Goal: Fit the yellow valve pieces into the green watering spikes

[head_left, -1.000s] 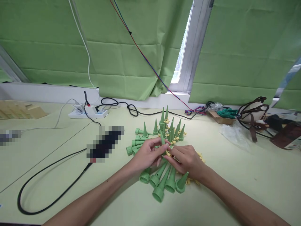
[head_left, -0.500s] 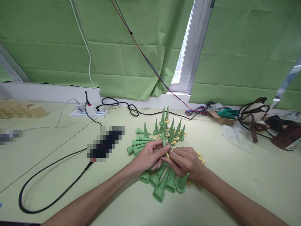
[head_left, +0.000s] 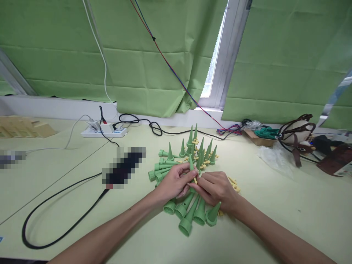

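Observation:
My left hand point(head_left: 176, 181) is closed around a green plastic watering spike point(head_left: 191, 163), held with its point up. My right hand point(head_left: 216, 187) pinches at the side of this spike, where a small yellow valve piece point(head_left: 195, 180) shows between the fingers of both hands. How far the yellow piece sits in the spike is hidden. Several green spikes point(head_left: 186, 224) lie on the table below and left of my hands. Beyond them, more spikes point(head_left: 170, 152) stand upright, with yellow pieces point(head_left: 195, 141) among them. Other loose yellow pieces point(head_left: 234, 184) lie beside my right wrist.
A black cable point(head_left: 24, 227) loops over the table at the left, near a blurred dark object point(head_left: 125, 168). A white power strip point(head_left: 104, 132) is at the back. To the right are a cardboard box point(head_left: 260, 138), a clear plastic bag point(head_left: 277, 157) and a strapped bag point(head_left: 298, 130).
My fingers shift very slightly around the spike and the yellow piece. Everything else stays where it was.

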`<state>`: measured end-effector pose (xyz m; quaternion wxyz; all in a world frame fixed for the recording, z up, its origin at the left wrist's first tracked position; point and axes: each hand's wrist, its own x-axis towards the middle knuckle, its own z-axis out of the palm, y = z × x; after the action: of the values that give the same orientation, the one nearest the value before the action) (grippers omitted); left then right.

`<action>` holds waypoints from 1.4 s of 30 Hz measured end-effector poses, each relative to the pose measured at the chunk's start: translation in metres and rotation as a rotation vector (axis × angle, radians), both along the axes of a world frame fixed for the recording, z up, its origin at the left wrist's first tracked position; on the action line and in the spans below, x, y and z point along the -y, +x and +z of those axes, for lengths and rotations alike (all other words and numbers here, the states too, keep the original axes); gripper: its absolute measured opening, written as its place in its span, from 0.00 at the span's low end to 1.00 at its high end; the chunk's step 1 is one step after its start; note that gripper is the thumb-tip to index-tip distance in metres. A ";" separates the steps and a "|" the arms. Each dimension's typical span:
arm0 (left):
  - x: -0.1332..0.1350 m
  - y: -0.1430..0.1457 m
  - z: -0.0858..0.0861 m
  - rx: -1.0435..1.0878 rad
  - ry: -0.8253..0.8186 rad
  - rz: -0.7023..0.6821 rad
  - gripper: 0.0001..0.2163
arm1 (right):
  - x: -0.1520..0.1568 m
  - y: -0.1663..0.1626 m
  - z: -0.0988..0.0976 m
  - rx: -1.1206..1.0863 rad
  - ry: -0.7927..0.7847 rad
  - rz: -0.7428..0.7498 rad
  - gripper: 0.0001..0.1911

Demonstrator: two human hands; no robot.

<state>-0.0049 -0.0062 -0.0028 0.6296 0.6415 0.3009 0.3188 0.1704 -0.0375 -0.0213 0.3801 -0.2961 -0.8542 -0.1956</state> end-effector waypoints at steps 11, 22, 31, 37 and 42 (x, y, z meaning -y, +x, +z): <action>0.000 0.000 -0.001 -0.006 -0.025 -0.001 0.18 | -0.001 0.001 -0.003 -0.005 -0.018 0.013 0.20; 0.002 0.002 -0.002 0.043 -0.059 -0.011 0.21 | -0.003 -0.001 -0.004 -0.016 -0.010 0.054 0.18; 0.002 0.001 0.001 0.041 -0.064 -0.019 0.22 | -0.006 0.001 -0.007 -0.022 -0.011 0.047 0.17; 0.001 0.001 0.001 0.047 -0.059 -0.025 0.22 | -0.007 0.001 -0.009 -0.022 -0.017 0.037 0.18; 0.002 0.001 0.001 0.052 -0.056 -0.020 0.22 | -0.009 0.001 -0.010 -0.040 0.021 0.047 0.19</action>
<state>-0.0040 -0.0077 -0.0022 0.6580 0.6181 0.2871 0.3204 0.1716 -0.0289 -0.0314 0.4047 -0.2759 -0.8510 -0.1896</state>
